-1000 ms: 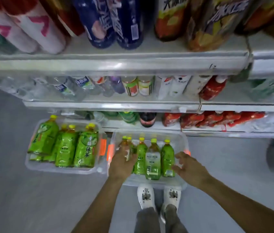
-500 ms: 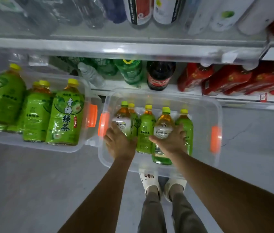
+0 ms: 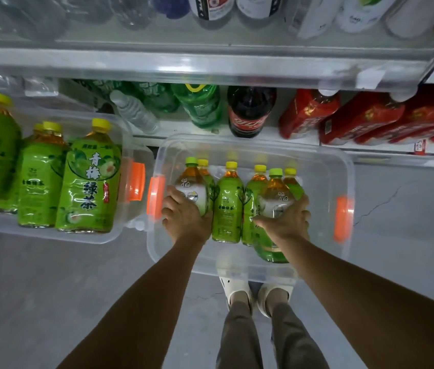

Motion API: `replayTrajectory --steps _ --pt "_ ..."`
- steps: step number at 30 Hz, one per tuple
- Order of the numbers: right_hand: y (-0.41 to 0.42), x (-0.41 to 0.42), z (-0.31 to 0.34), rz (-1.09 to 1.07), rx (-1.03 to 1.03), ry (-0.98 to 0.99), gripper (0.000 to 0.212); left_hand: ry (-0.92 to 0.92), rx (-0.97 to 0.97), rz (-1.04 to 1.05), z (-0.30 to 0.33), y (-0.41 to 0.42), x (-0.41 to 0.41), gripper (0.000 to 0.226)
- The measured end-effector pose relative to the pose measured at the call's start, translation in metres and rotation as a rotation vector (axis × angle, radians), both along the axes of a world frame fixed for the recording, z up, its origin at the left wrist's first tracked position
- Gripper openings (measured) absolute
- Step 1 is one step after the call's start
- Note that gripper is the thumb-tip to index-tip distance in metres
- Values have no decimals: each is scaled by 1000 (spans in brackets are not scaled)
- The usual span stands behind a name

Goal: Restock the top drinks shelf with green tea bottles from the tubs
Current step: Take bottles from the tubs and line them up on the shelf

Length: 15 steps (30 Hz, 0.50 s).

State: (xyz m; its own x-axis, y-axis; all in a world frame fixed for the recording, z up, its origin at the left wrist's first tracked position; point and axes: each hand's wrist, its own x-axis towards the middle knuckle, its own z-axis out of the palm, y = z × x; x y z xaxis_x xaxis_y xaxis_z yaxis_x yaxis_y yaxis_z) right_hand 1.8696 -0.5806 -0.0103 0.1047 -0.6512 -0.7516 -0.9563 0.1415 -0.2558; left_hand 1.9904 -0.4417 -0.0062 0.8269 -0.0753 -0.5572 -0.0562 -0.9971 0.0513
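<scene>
Two clear tubs with orange handles stand on the floor below me. The right tub [image 3: 325,166] holds several green tea bottles standing upright. My left hand [image 3: 185,217] grips the leftmost one, a white-labelled tea bottle [image 3: 193,187] with a green cap. My right hand [image 3: 286,221] grips another white-labelled tea bottle [image 3: 275,194], lifted a little and tilted above its neighbours. A green-labelled bottle [image 3: 227,206] stands between my hands. The left tub [image 3: 120,230] holds larger green tea bottles [image 3: 90,182]. The top shelf is out of frame.
A shelf edge [image 3: 210,67] runs across above the tubs, with bottles on it. The bottom shelf behind the tubs carries green soda bottles [image 3: 197,105], a cola bottle [image 3: 249,113] and red packs [image 3: 365,115]. My feet [image 3: 253,291] stand just behind the right tub on grey floor.
My head has dipped down toward the tubs, so the upper shelves left the view. Both hands have closed round white-labelled bottles; the right one has pulled its bottle up and to the right.
</scene>
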Motion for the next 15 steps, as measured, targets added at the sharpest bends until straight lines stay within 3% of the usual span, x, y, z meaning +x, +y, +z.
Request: replayTrajectory --steps 3,6,10,12,15 --pt "-17 -8 8 -64 87 -50 95 115 -125 66 6 4 8 118" --pt "-34 -23 31 -86 187 -132 91 287 -345 301 21 8 8 128" --pt "-48 -35 83 -114 281 -227 75 490 -642 644 65 3 -8 110" --pt "-54 -33 113 -105 290 -273 74 541 -733 626 101 -2 -14 98" --pt "-62 -26 160 -122 323 -375 78 478 -799 476 144 -5 -17 85"
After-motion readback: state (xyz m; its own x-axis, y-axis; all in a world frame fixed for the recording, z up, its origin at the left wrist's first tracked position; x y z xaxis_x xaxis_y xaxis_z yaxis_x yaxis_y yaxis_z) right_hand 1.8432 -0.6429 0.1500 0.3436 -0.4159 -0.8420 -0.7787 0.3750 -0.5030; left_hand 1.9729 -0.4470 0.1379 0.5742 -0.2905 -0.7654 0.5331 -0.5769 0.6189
